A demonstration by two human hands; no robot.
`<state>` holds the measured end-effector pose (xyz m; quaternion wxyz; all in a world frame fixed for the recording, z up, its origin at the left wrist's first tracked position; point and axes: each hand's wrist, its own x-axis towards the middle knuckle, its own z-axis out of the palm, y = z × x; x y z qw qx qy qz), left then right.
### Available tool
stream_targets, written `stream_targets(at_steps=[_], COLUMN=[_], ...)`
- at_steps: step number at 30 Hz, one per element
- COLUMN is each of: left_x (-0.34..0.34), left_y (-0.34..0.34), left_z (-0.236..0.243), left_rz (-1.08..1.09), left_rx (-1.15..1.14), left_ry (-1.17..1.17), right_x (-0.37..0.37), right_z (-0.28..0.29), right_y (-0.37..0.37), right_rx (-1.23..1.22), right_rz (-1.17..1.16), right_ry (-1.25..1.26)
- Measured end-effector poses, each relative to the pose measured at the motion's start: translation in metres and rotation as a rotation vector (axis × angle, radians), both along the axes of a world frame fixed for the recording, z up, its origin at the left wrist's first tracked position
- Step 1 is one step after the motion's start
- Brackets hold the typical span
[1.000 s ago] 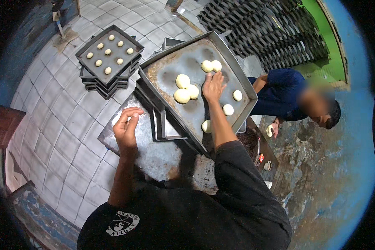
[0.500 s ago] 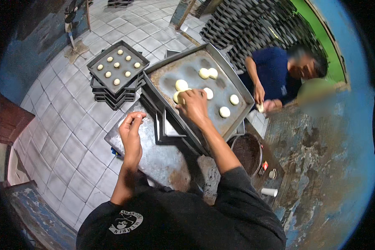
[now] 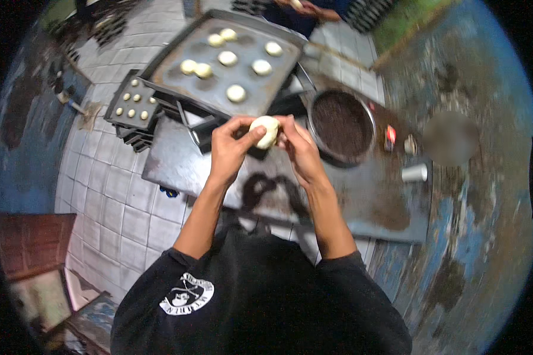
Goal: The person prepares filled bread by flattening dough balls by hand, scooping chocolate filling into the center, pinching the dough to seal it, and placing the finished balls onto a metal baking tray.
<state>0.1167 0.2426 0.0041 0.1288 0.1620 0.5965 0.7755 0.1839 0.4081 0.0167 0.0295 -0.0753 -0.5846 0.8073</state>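
Note:
A pale, round dough ball [image 3: 266, 134] is held up in front of me between both hands, above the near edge of a large baking tray. My left hand [image 3: 230, 148] grips it with the thumb pressed on its near face. From the other side, the fingers of my right hand [image 3: 302, 151] pinch its edge; some fingertips are hidden. On the large baking tray [image 3: 186, 47] lie several more dough balls [image 3: 227, 58], two pairs of them touching.
To the right, a round pan [image 3: 373, 131] holds dark brown crumbly filling [image 3: 340, 124]. Beyond it are a red packet [image 3: 390, 137], a small pale object [image 3: 410, 144] and a white cup [image 3: 414, 173] on the metal table [image 3: 367, 201]. Stacked trays [image 3: 122, 123] with dough stand left. A co-worker's hands [image 3: 311, 8] show at the top.
My right hand has lifted a dough ball off the tray and drawn it toward me. My left hand has come to it and taken hold too. The view has swung right and nearer.

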Motion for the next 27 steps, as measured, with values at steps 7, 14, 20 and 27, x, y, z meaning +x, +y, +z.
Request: stream_targets(at_steps=[7, 14, 20, 27], left_x=[0.103, 0.133, 0.102, 0.047], left_y=[0.055, -0.003, 0.000, 0.056], left_z=[-0.075, -0.103, -0.135, -0.158], left_rz=[-0.381, -0.264, 0.028, 0.139], left_rx=[0.261, 0.506, 0.206, 0.111], left_ry=[-0.670, -1.055, -1.069, -1.108], right_x=[0.094, 0.129, 0.128, 0.096], right_z=[-0.088, -0.254, -0.320, -0.200], right_y=[0.002, 0.008, 0.046, 0.107], right_rx=[0.565, 0.080, 1.548, 0.915], right_rz=[-0.706, -0.241, -0.119, -0.209], right_ry=[-0.028, -0.198, -0.305, -0.579])
